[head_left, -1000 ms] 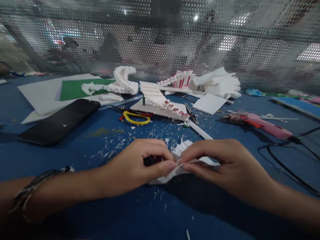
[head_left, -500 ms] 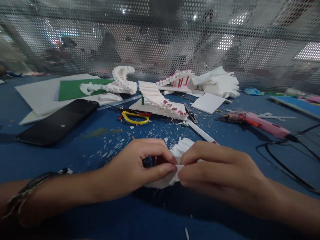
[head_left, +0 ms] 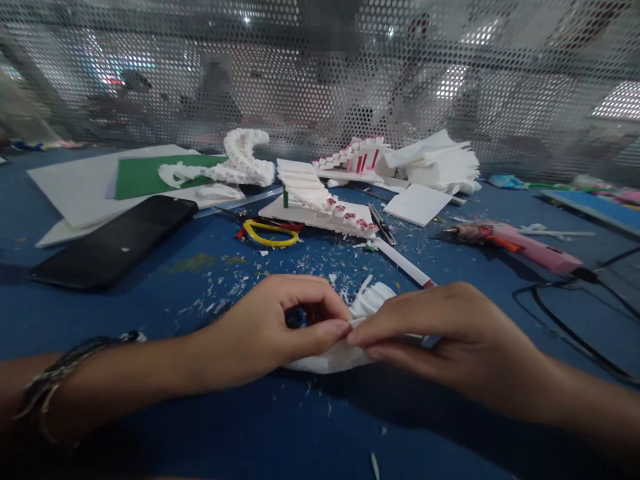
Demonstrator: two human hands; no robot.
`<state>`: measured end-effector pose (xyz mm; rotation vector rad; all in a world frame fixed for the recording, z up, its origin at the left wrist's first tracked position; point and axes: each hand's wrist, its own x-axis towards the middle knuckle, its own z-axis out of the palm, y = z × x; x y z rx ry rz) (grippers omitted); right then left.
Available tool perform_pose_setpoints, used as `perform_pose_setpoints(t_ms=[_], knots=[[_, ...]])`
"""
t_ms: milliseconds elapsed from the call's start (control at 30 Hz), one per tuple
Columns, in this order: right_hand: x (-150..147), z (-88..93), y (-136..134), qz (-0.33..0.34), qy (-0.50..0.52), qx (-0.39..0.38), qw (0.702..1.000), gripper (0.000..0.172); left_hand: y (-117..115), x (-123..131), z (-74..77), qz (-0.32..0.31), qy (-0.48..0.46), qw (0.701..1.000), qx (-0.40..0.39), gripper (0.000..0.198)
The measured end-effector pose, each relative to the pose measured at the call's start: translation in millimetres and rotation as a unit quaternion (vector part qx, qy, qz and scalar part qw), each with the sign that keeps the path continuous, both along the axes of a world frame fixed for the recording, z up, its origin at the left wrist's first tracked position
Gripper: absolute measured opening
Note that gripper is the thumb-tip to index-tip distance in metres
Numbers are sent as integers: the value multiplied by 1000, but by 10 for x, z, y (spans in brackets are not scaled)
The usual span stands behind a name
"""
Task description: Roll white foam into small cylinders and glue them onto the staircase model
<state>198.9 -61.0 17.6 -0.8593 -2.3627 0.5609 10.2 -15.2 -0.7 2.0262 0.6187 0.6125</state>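
Thin white paper, perhaps tissue, is pinched between the thumb and fingers of my left hand. My right hand meets it from the other side, thumb and fingertips closed on the same paper close to the left fingertips. A crinkled part of the paper sticks up behind the fingers. Part of the sheet is hidden by both hands. Just beyond them, white scraps are scattered on the blue table.
Behind my hands stand a white stair model, yellow-handled scissors and a stack of white sheets. A black phone lies left. At right is a pink glue gun with a black cord. A perforated metal screen borders the back.
My right fingers have shifted slightly left and over the paper, and the right hand has opened out more at the thumb. The left hand keeps its pinch, nearly still.
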Motion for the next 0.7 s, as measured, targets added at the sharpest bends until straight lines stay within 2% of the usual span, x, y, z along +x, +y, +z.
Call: perform_pose_setpoints(t_ms=[400, 700], knots=[[4, -44, -66, -25, -60, 65, 996, 8, -4, 1, -14, -3, -5, 1000, -7, 10], [-39, -36, -53, -37, -62, 88, 994, 10, -28, 16, -20, -9, 6, 1000, 28, 12]])
